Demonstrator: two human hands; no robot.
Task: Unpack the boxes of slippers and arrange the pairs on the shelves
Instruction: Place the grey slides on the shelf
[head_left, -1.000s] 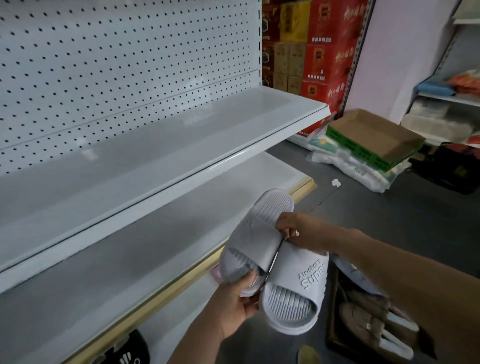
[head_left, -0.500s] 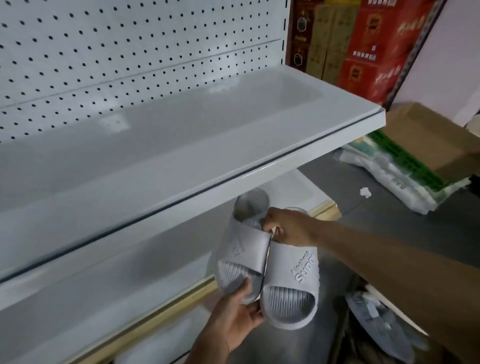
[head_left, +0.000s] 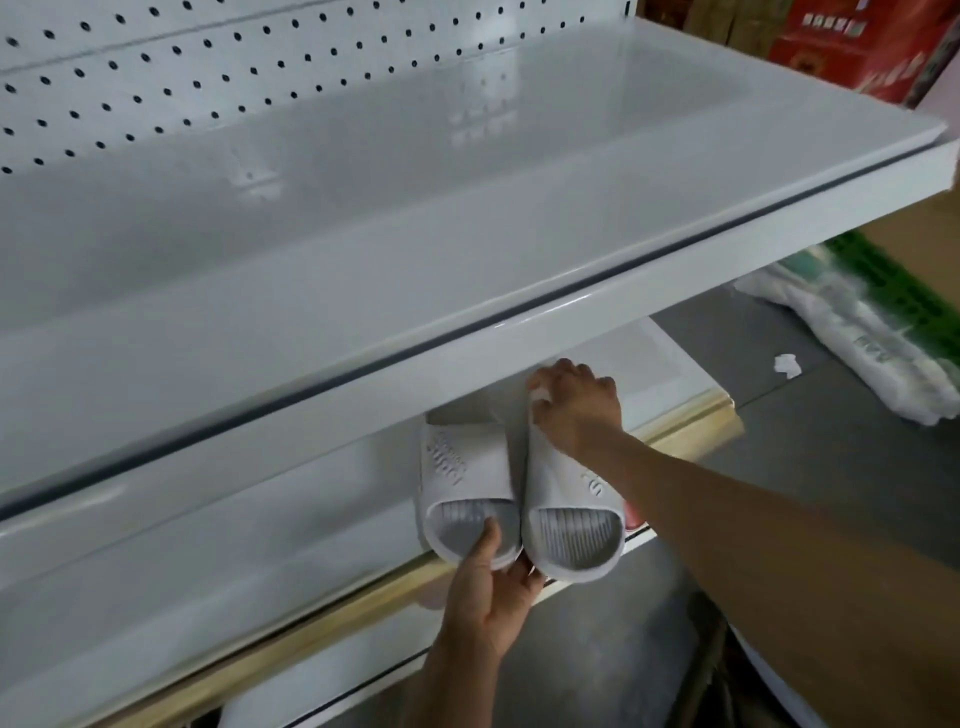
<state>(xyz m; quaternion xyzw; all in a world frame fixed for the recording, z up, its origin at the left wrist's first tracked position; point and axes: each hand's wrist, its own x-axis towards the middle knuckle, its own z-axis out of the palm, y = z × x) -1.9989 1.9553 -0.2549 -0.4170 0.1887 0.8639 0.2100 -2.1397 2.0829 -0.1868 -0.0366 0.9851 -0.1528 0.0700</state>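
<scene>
Both hands (head_left: 483, 597) (head_left: 574, 410) gripping slippers (head_left: 467, 467) — lower shelf (head_left: 260, 519)

Two slippers lie side by side at the front edge of the lower shelf (head_left: 260, 525), under the upper shelf (head_left: 363, 249): the left slipper (head_left: 462, 467) touches the right slipper (head_left: 566, 499). The left hand (head_left: 488, 597) holds the left slipper's near end; the right hand (head_left: 576, 410) rests on the right slipper's far end.

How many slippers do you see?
2: the left slipper in the left hand, the right slipper under the right hand, side by side at the lower shelf edge.
</scene>
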